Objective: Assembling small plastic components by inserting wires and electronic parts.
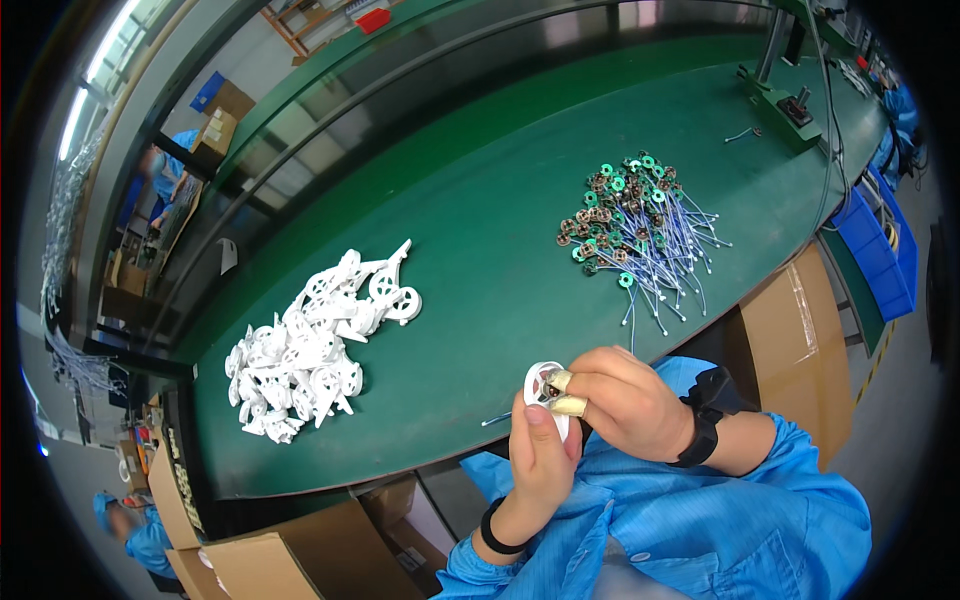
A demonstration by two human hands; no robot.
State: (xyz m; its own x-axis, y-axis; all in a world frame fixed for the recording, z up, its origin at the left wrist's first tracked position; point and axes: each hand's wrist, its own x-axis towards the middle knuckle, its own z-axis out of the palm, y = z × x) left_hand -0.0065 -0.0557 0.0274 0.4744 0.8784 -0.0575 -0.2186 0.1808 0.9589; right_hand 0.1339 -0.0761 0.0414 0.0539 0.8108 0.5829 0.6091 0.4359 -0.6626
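Note:
My left hand is closed around a white plastic part with a round ring-shaped head, held just above the near edge of the green table. My right hand, with pale yellow tape on two fingertips, pinches at the ring's opening. A small dark brown piece shows between those fingertips, inside the ring; most of it is hidden. A short blue wire sticks out to the left of my left hand; whether it joins that piece, I cannot tell.
White plastic parts lie heaped on the left of the green table. Right of centre is a pile of small green and brown round pieces with blue wires. A green stand, a blue bin and cardboard boxes surround the bench.

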